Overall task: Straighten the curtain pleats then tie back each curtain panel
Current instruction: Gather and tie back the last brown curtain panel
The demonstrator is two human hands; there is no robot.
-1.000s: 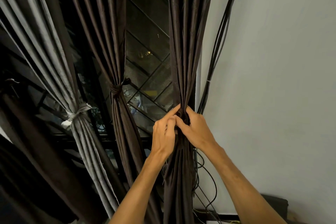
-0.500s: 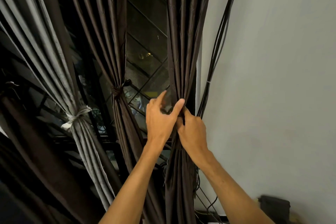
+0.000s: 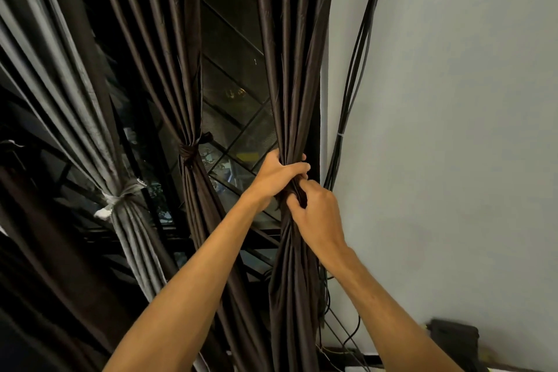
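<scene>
A dark brown curtain panel hangs gathered beside the wall on the right. My left hand wraps around the bunched pleats at waist height. Just below it, my right hand pinches a dark fold or tie at the same gather; which one I cannot tell. To the left, a second brown panel is bound with a dark tie. Farther left, a grey panel is bound with a pale tie.
Several black cables run down the grey wall right of the held panel and trail behind it to the floor. A dark window with a metal grille lies behind the curtains. A black box sits at the lower right.
My left hand went from pinching beside the right hand, to open above it, to gripping the whole bunch. The right hand slid slightly lower and keeps its pinch.
</scene>
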